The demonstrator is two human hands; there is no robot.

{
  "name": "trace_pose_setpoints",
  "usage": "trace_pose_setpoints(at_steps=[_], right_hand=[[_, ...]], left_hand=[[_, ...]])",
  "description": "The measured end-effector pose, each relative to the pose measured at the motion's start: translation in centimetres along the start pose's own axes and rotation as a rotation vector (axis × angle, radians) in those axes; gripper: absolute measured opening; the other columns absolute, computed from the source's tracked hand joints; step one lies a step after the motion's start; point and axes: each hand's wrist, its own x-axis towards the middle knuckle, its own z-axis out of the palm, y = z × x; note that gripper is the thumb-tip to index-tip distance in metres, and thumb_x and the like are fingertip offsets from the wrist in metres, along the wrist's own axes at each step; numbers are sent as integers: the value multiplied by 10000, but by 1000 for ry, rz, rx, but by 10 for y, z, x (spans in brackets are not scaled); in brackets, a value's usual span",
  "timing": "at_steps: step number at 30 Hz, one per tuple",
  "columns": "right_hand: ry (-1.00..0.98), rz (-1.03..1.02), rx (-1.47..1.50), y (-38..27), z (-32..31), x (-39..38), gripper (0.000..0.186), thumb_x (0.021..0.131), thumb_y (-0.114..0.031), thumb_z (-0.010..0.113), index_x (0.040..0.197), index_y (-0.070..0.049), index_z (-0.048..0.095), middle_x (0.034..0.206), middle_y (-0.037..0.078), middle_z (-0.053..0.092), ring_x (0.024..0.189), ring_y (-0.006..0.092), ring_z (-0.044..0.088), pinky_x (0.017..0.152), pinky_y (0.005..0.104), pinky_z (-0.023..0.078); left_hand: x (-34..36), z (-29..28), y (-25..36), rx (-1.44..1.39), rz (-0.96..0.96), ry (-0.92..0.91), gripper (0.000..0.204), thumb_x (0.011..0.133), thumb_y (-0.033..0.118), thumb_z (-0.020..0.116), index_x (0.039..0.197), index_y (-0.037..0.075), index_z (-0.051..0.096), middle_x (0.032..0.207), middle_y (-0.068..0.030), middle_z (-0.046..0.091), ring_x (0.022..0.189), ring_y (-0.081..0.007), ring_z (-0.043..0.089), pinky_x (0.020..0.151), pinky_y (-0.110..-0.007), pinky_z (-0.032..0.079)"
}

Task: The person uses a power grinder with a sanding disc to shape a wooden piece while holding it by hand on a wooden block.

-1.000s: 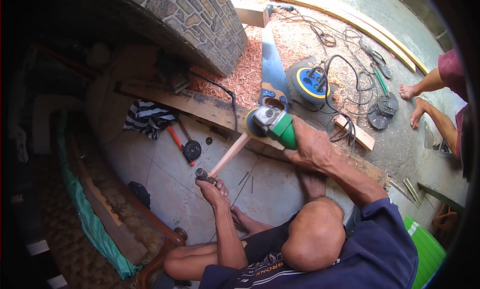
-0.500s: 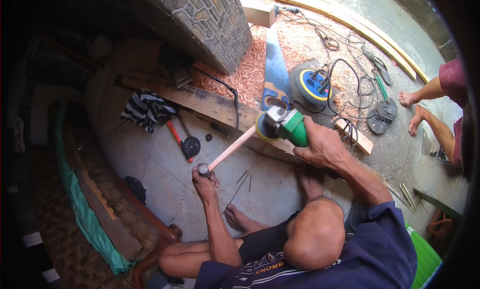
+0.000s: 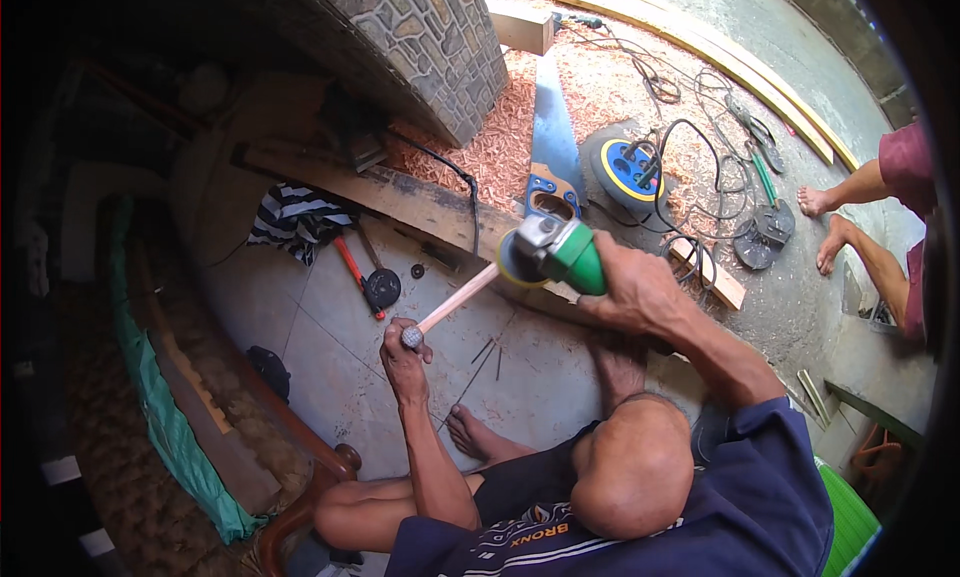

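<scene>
"Two-handed, gripping what?"
"With the left hand (image 3: 405, 370), curling closed around the hammer (image 3: 412, 336) at its head; with the right hand (image 3: 638, 289), wrapping around the green grinder (image 3: 576, 259)."
"Aiming the wooden handle (image 3: 456, 305) where?"
"Above the floor (image 3: 335, 332), ending at the grinder's yellow disc (image 3: 514, 265)."

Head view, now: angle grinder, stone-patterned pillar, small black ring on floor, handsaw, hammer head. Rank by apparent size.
1. Stone-patterned pillar
2. Handsaw and angle grinder: look alike, the latter partly covered; not ranked
3. Hammer head
4. Small black ring
</scene>
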Motion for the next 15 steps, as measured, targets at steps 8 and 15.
trace_pose_setpoints(at_steps=[8, 15], right_hand=[[-24, -145, 50, -24, 11, -9, 657, 806, -363, 772, 1229, 30, 457, 1002, 327, 701, 931, 514, 688, 839, 580, 530], [-18, -51, 6, -9, -2, 2, 635, 817, -357, 776, 1217, 27, 467, 975, 320, 708, 926, 507, 697, 836, 565, 543]], left_hand=[[2, -1, 9, 78, 57, -65, 499, 1070, 491, 352, 926, 63, 565, 674, -14, 449, 535, -127, 425, 529, -285, 385], [2, -2, 18, 146, 117, -131, 522, 1076, 485, 347, 889, 54, 575, 693, -13, 482, 581, -125, 457, 555, -300, 376]])
